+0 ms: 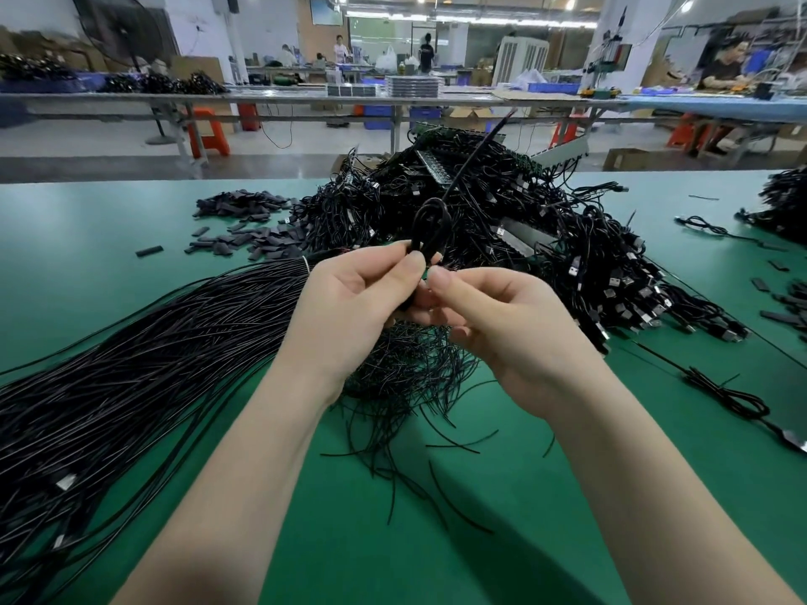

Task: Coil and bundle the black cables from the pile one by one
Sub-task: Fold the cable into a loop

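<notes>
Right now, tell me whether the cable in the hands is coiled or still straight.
Partly coiled: the cable forms a loop above the left hand and right hand, which pinch it, while one end trails straight up.

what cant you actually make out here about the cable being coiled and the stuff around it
All in the head view:
- Lower part of the coiled cable: hidden behind the left hand and right hand.
- Whether a tie is on it yet: covered by the fingers.
- Its free end: blurred, lost against the pile of bundled cables.
- The straight cable bundle: cut off at the left edge.
- Small black pieces: too small to identify.
</notes>
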Demonstrator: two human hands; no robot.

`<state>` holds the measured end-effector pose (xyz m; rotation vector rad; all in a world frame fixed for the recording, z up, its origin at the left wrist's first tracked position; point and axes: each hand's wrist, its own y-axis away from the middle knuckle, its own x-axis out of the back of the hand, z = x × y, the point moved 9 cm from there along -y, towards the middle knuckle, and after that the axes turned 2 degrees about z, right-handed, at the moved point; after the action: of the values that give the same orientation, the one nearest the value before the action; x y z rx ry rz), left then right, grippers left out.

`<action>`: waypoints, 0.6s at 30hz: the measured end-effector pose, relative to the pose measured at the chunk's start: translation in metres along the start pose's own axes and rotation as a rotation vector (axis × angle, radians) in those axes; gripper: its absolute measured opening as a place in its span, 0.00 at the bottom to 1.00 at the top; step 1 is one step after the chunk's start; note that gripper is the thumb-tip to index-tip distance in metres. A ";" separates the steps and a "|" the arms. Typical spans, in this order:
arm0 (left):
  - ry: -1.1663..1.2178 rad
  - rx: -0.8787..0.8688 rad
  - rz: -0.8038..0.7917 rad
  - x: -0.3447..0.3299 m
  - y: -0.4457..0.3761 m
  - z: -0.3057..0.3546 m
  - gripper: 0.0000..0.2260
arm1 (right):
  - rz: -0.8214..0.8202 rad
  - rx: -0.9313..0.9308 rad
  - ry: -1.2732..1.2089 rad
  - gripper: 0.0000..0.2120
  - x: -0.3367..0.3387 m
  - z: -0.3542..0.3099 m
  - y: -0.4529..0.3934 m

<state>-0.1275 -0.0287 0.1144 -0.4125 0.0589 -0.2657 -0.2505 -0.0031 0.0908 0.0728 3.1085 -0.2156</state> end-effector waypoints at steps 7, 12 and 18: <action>-0.116 -0.026 -0.080 -0.001 -0.002 -0.002 0.07 | -0.108 -0.184 -0.345 0.07 -0.007 0.013 0.000; -0.034 0.134 0.032 -0.002 0.003 -0.011 0.10 | 0.319 0.624 0.487 0.03 0.017 -0.043 0.013; 0.012 0.278 0.034 0.001 0.007 -0.014 0.13 | 0.368 1.276 0.993 0.05 -0.016 -0.059 0.050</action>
<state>-0.1261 -0.0286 0.0993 -0.1334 0.0403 -0.2389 -0.2336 0.0539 0.1427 0.9713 2.8509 -2.6914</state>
